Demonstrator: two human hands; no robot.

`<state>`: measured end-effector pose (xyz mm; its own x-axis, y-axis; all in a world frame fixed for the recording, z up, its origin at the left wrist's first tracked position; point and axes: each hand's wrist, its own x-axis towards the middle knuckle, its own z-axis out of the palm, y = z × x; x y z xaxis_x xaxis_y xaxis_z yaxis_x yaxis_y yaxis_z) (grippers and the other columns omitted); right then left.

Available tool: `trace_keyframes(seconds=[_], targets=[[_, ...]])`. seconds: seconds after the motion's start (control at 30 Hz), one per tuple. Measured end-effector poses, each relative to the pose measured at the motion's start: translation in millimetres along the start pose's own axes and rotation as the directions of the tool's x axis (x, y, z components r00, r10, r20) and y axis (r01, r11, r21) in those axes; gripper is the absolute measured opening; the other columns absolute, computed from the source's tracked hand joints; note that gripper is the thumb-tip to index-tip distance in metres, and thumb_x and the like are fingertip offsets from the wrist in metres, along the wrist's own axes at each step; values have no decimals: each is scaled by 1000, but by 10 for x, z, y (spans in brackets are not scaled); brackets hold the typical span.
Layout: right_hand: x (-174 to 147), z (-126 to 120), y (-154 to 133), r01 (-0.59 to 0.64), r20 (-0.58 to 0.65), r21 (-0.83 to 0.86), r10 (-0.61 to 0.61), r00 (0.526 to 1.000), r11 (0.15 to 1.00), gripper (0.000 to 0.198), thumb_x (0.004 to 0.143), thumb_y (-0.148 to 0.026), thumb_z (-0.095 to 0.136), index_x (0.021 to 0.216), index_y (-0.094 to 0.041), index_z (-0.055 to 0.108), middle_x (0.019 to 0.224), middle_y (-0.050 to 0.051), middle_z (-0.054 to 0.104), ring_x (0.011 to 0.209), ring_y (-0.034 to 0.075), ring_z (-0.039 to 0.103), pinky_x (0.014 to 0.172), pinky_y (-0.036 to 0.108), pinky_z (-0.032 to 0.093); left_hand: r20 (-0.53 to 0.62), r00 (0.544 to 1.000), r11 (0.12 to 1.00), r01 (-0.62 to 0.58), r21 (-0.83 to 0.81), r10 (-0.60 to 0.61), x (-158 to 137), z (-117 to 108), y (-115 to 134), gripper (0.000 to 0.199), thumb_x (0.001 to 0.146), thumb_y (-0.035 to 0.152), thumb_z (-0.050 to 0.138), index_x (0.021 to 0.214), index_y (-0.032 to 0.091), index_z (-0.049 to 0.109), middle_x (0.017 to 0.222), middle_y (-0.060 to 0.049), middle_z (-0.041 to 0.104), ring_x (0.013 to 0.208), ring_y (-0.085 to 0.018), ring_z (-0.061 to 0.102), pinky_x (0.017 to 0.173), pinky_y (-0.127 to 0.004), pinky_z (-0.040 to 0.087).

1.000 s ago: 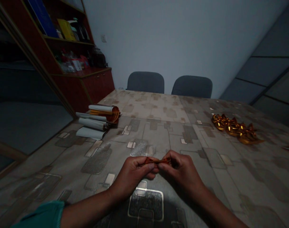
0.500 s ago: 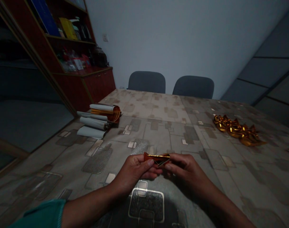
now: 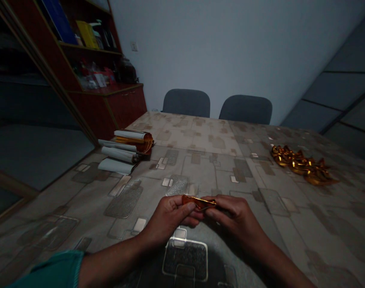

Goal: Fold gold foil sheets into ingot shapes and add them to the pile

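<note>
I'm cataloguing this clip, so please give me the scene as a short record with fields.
Left hand: holds one end of a shiny gold piece
Right hand: at its other end
Table: patterned top
Table, left: curled gray and gold sheets
Table, right: folded gold shapes
Behind table: two gray chairs
</note>
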<state>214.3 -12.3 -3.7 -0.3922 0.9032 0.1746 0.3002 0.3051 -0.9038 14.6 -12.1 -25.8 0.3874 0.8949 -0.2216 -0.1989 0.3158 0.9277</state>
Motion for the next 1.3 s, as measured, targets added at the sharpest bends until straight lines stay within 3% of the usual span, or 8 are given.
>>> trace_keyframes(seconds=[0.23, 0.33, 0.47, 0.67, 0.97, 1.1, 1.3], targets=[[-13, 1, 38, -74, -88, 15, 75, 993, 997, 13, 84, -25, 65, 96, -23, 70, 74, 0, 68, 65, 16, 60, 59, 29, 44, 36, 999, 1000, -13, 12, 12, -6, 10, 0, 30, 84, 35, 72, 103, 12, 75, 98, -13, 77, 90, -21, 72, 76, -29, 55], [-17, -2, 22, -71, -106, -4, 70, 992, 997, 5, 84, -26, 65, 88, -23, 67, 71, 0, 65, 63, 15, 57, 57, 29, 43, 46, 998, 997, -52, 48, 50, -15, 11, 16, 29, 83, 33, 72, 104, 14, 75, 100, -12, 77, 86, -21, 71, 77, -31, 55], [-23, -23, 13, -9, -89, -80, 2, 996, 997, 5, 85, -23, 66, 89, -23, 69, 76, 1, 69, 67, 17, 61, 61, 30, 45, 59, 991, 984, -128, 123, 122, -44, 7, 58, 27, 83, 29, 71, 107, 18, 76, 99, -9, 77, 79, -18, 69, 77, -31, 54], [-41, -38, 29, 156, -28, -175, -163, 986, 972, 7, 90, -27, 65, 96, -24, 70, 85, 2, 71, 76, 18, 65, 69, 31, 48, 82, 969, 926, -248, 285, 234, -67, -7, 79, 26, 83, 26, 71, 108, 21, 77, 98, -6, 77, 83, -19, 69, 78, -30, 52], [-3, 111, -15, -93, -163, -99, 76, 984, 991, 11, 83, -26, 56, 73, -22, 58, 58, -1, 59, 55, 15, 52, 52, 28, 36, 67, 996, 997, -53, -53, 57, 11, 14, -21, 48, 83, 39, 73, 123, 16, 61, 105, -13, 73, 91, -24, 72, 78, -34, 56], [-2, 105, 3, -124, -128, -62, 116, 985, 990, 12, 84, -28, 56, 75, -22, 59, 60, -1, 59, 56, 15, 52, 53, 28, 36, 73, 996, 998, -59, -27, 61, 11, 4, -7, 44, 91, 45, 63, 123, 15, 62, 114, -15, 70, 96, -25, 70, 85, -38, 55], [-31, 99, 55, -163, -88, 74, 169, 982, 984, 13, 86, -30, 59, 78, -20, 61, 68, 3, 68, 60, 16, 58, 54, 28, 39, 183, 979, 992, -105, 76, 89, -30, -5, 32, 41, 97, 47, 51, 120, 17, 67, 121, -13, 66, 106, -25, 64, 90, -38, 52]])
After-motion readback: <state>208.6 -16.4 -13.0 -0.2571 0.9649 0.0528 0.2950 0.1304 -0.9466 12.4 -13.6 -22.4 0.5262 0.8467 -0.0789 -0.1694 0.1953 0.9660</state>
